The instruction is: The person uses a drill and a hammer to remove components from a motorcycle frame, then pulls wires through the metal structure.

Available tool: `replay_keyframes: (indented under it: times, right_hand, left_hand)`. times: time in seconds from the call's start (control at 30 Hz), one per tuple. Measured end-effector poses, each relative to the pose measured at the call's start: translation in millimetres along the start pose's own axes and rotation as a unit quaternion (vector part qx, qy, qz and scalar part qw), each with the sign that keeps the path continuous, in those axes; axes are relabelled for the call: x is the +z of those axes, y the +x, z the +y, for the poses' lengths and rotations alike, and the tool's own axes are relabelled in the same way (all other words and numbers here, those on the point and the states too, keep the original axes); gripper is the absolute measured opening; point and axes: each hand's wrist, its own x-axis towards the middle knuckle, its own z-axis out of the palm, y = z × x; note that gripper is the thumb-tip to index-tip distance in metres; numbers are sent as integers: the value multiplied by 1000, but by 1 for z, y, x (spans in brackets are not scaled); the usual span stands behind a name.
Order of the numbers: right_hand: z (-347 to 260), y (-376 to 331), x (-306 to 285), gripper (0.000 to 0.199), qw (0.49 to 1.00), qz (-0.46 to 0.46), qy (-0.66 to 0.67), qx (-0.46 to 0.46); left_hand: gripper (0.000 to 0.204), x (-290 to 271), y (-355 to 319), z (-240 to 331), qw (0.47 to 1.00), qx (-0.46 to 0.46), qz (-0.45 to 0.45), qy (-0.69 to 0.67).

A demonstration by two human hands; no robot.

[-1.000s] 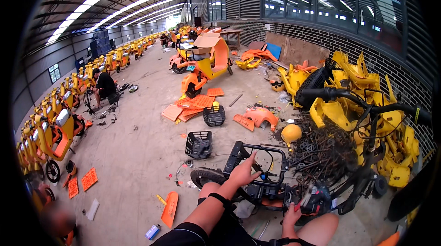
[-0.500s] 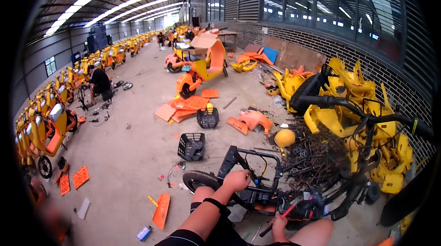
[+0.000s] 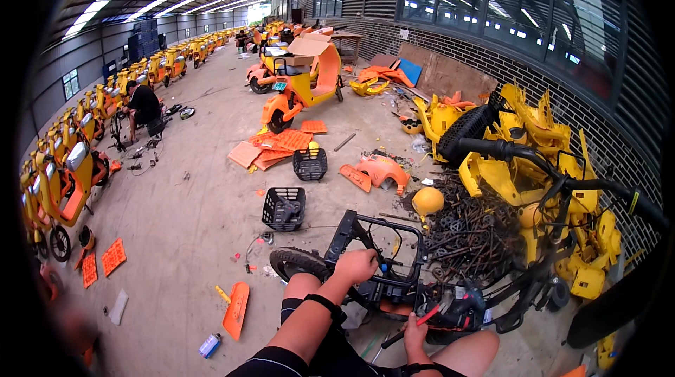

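Warehouse floor (image 3: 176,250) all around the black frame (image 3: 394,281). Beyond the frame to the right, yellow panels (image 3: 494,180) in a loose pile, likely kept out of the way. Just right of the frame, dark metal parts (image 3: 467,233) heaped together, perhaps sorted by kind. Over the frame, left hand (image 3: 357,265) with fingers curled inward, probably to steady it; impossible to tell whether clamped on anything. At the frame's near side, right hand (image 3: 415,335) with fingers clamped around a red-and-black tool (image 3: 427,316), apparently for firm control.
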Motion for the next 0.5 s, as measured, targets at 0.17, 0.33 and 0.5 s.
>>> replay_keyframes:
  times: [0.17, 0.33, 0.5]
  right_hand:
    - [-15, -12, 9, 45, 993, -63, -77, -65]
    - [-8, -5, 8, 46, 983, 16, -136, -122]
    - [-22, -15, 5, 45, 977, 1, -172, -124]
  left_hand:
    - [31, 6, -1, -7, 1000, -3, -7, 6]
    - [33, 0, -2, 0, 1000, 9, -13, 16]
    - [34, 2, 0, -4, 999, 3, -31, 22]
